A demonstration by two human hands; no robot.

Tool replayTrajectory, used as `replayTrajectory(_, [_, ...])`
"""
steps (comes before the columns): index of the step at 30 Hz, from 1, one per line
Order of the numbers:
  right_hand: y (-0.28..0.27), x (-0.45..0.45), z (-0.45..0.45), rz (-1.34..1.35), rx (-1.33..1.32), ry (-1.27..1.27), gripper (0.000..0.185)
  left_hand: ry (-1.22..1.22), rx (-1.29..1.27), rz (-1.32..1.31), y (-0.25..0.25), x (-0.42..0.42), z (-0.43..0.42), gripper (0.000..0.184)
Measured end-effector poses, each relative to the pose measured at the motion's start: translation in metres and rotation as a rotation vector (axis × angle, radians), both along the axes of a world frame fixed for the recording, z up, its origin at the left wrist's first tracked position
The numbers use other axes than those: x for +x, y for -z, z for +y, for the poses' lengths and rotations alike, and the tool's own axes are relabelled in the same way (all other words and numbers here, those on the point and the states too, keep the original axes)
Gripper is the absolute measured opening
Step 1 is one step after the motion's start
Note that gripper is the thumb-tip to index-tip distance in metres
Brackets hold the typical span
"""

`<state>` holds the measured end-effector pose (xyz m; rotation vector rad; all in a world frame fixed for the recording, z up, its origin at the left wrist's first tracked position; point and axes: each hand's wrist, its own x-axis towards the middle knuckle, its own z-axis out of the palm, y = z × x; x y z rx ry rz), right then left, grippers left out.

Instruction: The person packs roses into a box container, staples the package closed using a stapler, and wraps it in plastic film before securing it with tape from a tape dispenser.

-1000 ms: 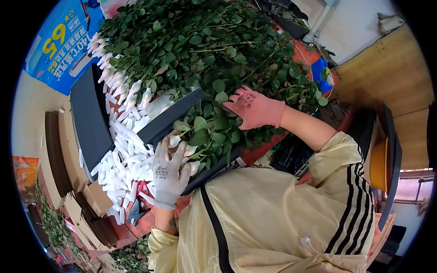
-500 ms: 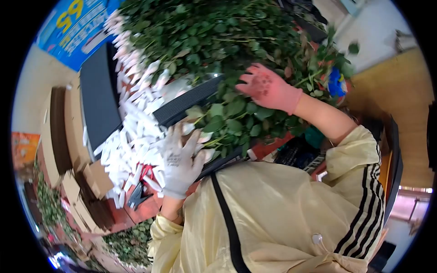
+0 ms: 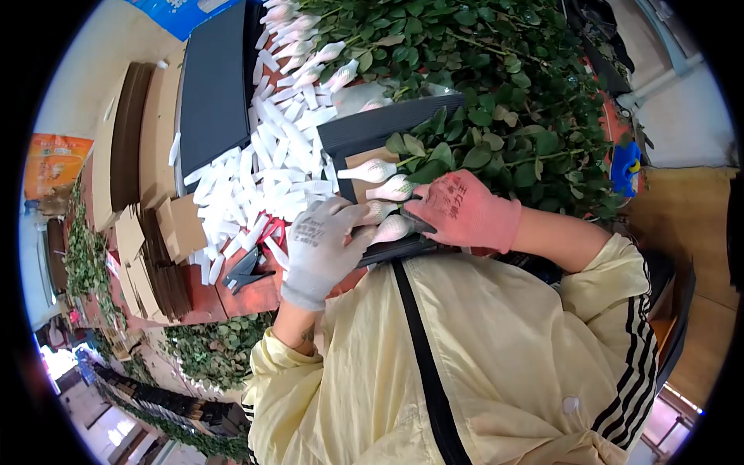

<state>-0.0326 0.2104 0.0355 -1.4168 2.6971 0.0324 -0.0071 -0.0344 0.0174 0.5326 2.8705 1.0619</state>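
The netted buds (image 3: 390,188) lie between your hands, beside the black board (image 3: 380,124), your left glove partly covering the lower ones. White sleeves (image 3: 226,190) and leafy stems (image 3: 535,116) crowd round. Your left hand (image 3: 325,242) and right hand (image 3: 463,209) curl inward; whether they pinch, I cannot tell.

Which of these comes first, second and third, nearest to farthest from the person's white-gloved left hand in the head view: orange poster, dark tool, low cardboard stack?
From the left hand:
1. Dark tool: just to its left.
2. Low cardboard stack: farther left, beyond the tool.
3. Orange poster: far left, in the background.
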Motion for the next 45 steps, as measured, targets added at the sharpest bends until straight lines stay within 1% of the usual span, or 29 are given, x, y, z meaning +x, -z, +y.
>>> replayTrajectory(2, [0.005, -0.009, -0.004, -0.135, 0.01, -0.049, 0.047, -0.005, -0.072, -0.024, 0.004, -0.005, 0.001, 0.022])
replayTrajectory(3, [0.006, -0.008, -0.006, -0.139, 0.006, -0.059, 0.047, -0.005, -0.106, -0.036, 0.006, -0.009, 0.001, 0.019])
replayTrajectory(5, [0.008, -0.005, -0.007, -0.14, 0.034, -0.097, 0.052, -0.001, -0.061, -0.01, 0.014, -0.015, -0.002, 0.019])
replayTrajectory(6, [0.006, -0.007, -0.01, -0.139, 0.033, -0.099, 0.052, 0.029, -0.06, -0.089, 0.012, -0.018, -0.003, 0.019])
replayTrajectory(7, [0.001, -0.011, -0.016, -0.246, 0.132, -0.012, 0.054, 0.062, -0.056, -0.164, 0.011, -0.02, -0.004, 0.02])
replayTrajectory(8, [-0.002, -0.013, -0.02, -0.359, 0.228, 0.072, 0.056, 0.075, -0.043, -0.157, 0.011, -0.021, -0.003, 0.021])
replayTrajectory(9, [0.003, -0.011, -0.016, -0.36, 0.229, 0.069, 0.056, 0.072, -0.042, -0.158, 0.012, -0.021, -0.004, 0.021])
replayTrajectory(11, [0.016, -0.005, -0.008, -0.227, 0.019, 0.066, 0.057, 0.139, 0.036, -0.184, 0.014, -0.022, -0.006, 0.022])
replayTrajectory(15, [0.003, -0.008, -0.012, -0.229, -0.019, 0.065, 0.054, 0.215, 0.049, -0.167, 0.021, -0.026, -0.01, 0.024])
replayTrajectory(17, [-0.024, -0.002, -0.017, -0.191, 0.057, 0.079, 0.052, 0.178, 0.327, -0.187, 0.025, -0.025, -0.003, 0.026])
replayTrajectory(18, [-0.01, 0.004, -0.011, -0.043, -0.052, -0.021, 0.051, 0.158, 0.226, -0.204, 0.021, -0.026, 0.001, 0.025])
replayTrajectory(19, [0.006, 0.009, -0.008, -0.049, -0.052, -0.016, 0.051, 0.162, 0.225, -0.211, 0.024, -0.027, 0.002, 0.025])
replayTrajectory(21, [0.02, 0.012, -0.006, 0.195, -0.193, -0.059, 0.054, 0.166, 0.112, -0.159, 0.031, -0.03, 0.004, 0.024])
replayTrajectory(23, [0.013, 0.009, -0.008, 0.168, -0.193, -0.058, 0.058, 0.157, 0.113, -0.137, 0.028, -0.026, 0.005, 0.023])
replayTrajectory(25, [-0.002, 0.006, -0.018, -0.197, 0.067, 0.061, 0.058, -0.032, -0.002, 0.081, 0.012, -0.012, 0.002, 0.023])
replayTrajectory(26, [0.001, 0.006, -0.016, -0.199, 0.06, 0.07, 0.058, -0.107, 0.044, 0.081, 0.006, -0.005, -0.005, 0.018])
replayTrajectory(27, [0.007, 0.004, -0.014, -0.172, 0.04, 0.093, 0.055, -0.099, 0.039, 0.08, 0.005, 0.0, -0.012, 0.018])
replayTrajectory(29, [0.014, 0.003, -0.011, -0.147, 0.021, 0.118, 0.052, -0.26, 0.225, -0.441, 0.003, 0.005, -0.028, 0.015])
replayTrajectory(30, [0.016, 0.003, -0.011, -0.132, 0.011, 0.102, 0.047, -0.179, 0.256, -0.4, 0.022, 0.004, -0.031, 0.017])
replayTrajectory(31, [0.02, 0.002, -0.012, -0.116, -0.002, 0.087, 0.042, -0.185, 0.251, -0.402, 0.031, 0.006, -0.03, 0.017])
replayTrajectory(32, [0.025, 0.001, -0.012, -0.085, -0.046, 0.075, 0.036, -0.205, 0.299, -0.598, 0.031, 0.004, -0.02, 0.017])
replayTrajectory(33, [0.027, -0.001, -0.014, -0.083, -0.049, 0.074, 0.036, -0.221, 0.348, -0.797, 0.032, 0.0, -0.014, 0.018])
replayTrajectory(35, [0.028, -0.003, -0.014, -0.058, -0.118, 0.035, 0.032, -0.207, 0.296, -0.725, 0.053, -0.009, -0.016, 0.019])
replayTrajectory(37, [0.028, -0.001, -0.015, -0.053, -0.095, 0.035, 0.032, -0.161, 0.224, -0.648, 0.064, -0.019, -0.014, 0.021])
replayTrajectory(38, [0.028, 0.001, -0.016, -0.058, -0.074, 0.032, 0.031, -0.217, 0.329, -0.608, 0.066, -0.023, -0.01, 0.021])
replayTrajectory(39, [0.026, 0.001, -0.017, -0.06, -0.074, 0.033, 0.031, -0.217, 0.328, -0.61, 0.064, -0.024, -0.008, 0.021])
replayTrajectory(41, [0.018, -0.001, -0.019, -0.172, 0.056, 0.04, 0.03, -0.193, 0.217, -0.492, 0.052, -0.028, -0.004, 0.025])
replayTrajectory(43, [0.019, -0.004, -0.018, -0.172, 0.062, 0.049, 0.03, -0.151, 0.203, -0.495, 0.042, -0.027, -0.005, 0.027])
replayTrajectory(45, [0.023, -0.004, -0.018, -0.174, 0.065, 0.062, 0.029, -0.123, -0.108, -0.385, 0.02, -0.022, -0.004, 0.028])
